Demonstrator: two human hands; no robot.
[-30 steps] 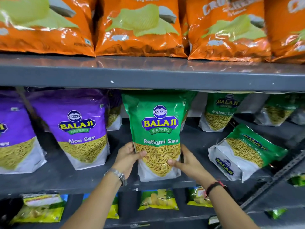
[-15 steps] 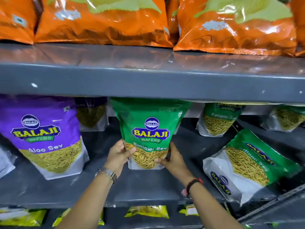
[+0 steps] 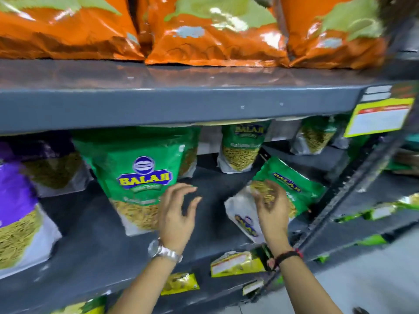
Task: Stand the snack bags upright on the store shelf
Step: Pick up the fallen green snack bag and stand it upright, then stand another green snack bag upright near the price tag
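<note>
Just past the right hand, whose blurred fingers are spread loose and grip nothing, a glossy green plastic snack pouch lies tipped back on the grey metal shelf. The left hand hangs open too, the upright green bag beside it free-standing. I'd say take the fallen pouch by both sides, seat its white base flat, then let go.

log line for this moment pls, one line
left hand: open, off upright green bag | right hand: open, over tilted green bag, contact unclear | next: stand it
</note>
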